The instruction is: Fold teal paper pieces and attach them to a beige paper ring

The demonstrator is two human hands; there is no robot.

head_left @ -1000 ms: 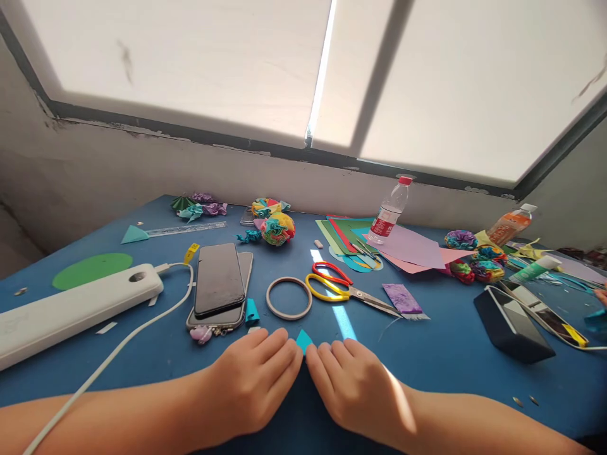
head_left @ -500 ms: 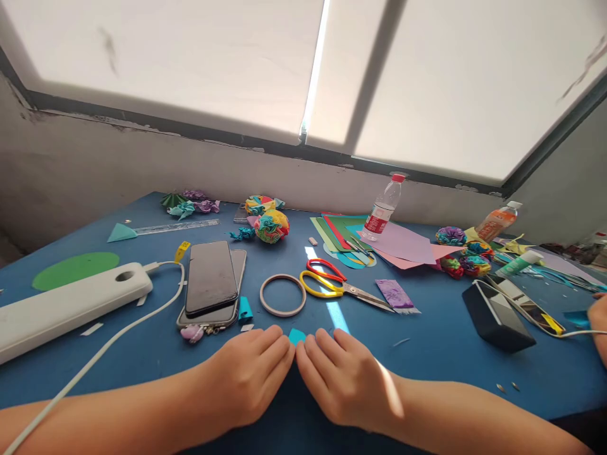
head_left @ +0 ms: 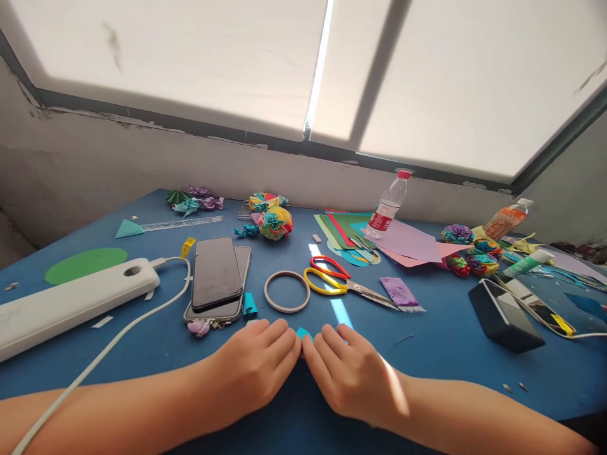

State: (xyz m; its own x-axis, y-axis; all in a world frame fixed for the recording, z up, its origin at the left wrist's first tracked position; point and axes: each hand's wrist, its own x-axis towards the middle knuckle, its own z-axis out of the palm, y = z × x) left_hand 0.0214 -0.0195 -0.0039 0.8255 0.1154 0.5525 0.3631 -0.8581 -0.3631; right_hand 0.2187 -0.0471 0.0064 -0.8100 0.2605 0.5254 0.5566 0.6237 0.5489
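Observation:
My left hand and my right hand meet at the fingertips low in the middle of the view. Both are closed on a small piece of turquoise paper, of which only a corner shows between them. The rest of the paper is hidden by my fingers. Just beyond my hands lies a ring of tape. Scissors with one red and one yellow handle loop rest to its right. A folded turquoise paper piece stands beyond my left hand, beside two stacked phones.
A white power strip with a cable crosses the left, the cable passing over my left forearm. Coloured sheets, a bottle and crumpled paper balls lie farther back. A black box stands at right.
The whole scene has shifted slightly right in the view. My hands stay together on the turquoise paper, a little less of which shows. The other person's hand at the right edge has left the view.

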